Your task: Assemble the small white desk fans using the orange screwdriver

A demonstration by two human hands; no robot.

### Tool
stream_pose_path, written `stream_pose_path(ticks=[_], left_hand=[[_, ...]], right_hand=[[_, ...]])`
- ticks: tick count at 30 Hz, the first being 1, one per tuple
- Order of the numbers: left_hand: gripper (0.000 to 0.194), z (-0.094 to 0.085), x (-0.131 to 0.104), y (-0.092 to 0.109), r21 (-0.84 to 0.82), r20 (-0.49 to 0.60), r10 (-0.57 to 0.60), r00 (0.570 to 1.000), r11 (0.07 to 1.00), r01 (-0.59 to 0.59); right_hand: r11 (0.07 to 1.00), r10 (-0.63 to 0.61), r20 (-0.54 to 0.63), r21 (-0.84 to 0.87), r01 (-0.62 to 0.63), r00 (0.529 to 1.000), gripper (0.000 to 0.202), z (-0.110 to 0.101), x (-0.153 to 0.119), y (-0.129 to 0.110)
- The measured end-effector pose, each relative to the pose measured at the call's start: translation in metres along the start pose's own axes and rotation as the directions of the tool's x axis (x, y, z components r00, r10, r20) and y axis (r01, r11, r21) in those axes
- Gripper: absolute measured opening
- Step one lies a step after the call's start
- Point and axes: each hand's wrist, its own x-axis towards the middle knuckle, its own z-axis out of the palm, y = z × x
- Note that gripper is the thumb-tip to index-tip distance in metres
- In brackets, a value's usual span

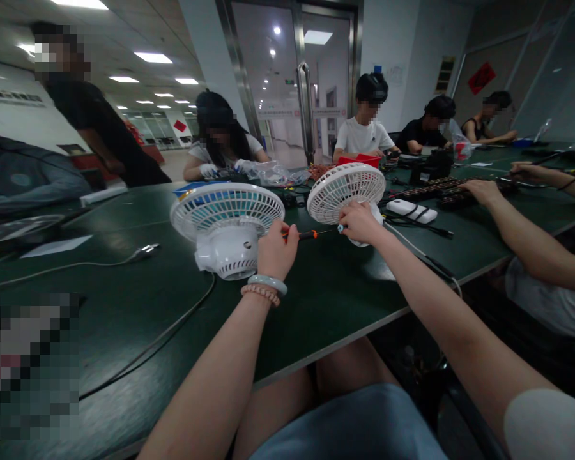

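From a distance, I see the 1st fan left of my left hand, the 2nd fan behind my right hand, the table underneath.

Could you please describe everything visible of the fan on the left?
The fan is white and looks plastic: a round, ribbed cage above a rounded housing with a dark round hole and a row of slots. Blue shows through the ribs. It sits tilted on the green table, housing towards the viewer, with a cord emerging beneath it. The left hand overlaps its right edge; whether they touch is unclear.
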Motion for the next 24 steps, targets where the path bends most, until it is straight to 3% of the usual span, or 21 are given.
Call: stream_pose_path(ticks=[7, 15, 24], left_hand=[[0.018, 0.002, 0.001, -0.006, -0.085, 0.006, -0.042, 0.999, 0.996, 0.042], [0.022, -0.008, -0.004, 0.001, -0.41, 0.079, 0.04, 0.996, 0.912, -0.004], [0.027, -0.002, -0.002, -0.001, -0.459, 0.049, 0.011, 0.999, 0.888, 0.012]], right_hand=[[1.0, -0.004, -0.015, 0.005, 0.004, 1.0, 0.02, 0.001, 0.001, 0.0], [1.0, 0.005, -0.016, -0.003, -0.005, 1.0, 0.02, 0.0, 0.0, -0.001], [1.0, 0.0, -0.032, 0.0, 0.0, 1.0, 0.02, 0.001, 0.0, -0.001]])
